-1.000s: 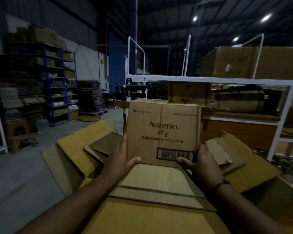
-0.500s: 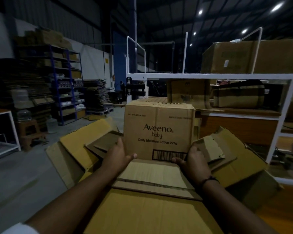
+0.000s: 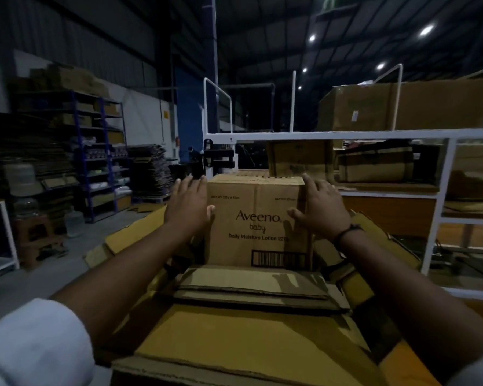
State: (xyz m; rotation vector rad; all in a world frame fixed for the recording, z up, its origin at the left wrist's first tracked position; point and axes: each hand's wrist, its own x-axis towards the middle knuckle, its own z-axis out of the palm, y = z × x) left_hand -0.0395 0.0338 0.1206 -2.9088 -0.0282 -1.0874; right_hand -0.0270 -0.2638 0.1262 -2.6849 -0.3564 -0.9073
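On the front face of the brown carton (image 3: 258, 232) we read the brand "Aveeno" in big letters. Below it stands "baby" in a handwritten style, and then the line "Daily Moisture Lotion 227", whose end we cannot see well. Under this line there is a barcode (image 3: 278, 259). Two small printed lines near the top edge of the same face are too blurred for us. The white label (image 3: 354, 116) on the large carton (image 3: 430, 107) on the rack (image 3: 346, 134) and the yellow sign (image 3: 166, 114) on the wall (image 3: 140, 112) are also not readable.
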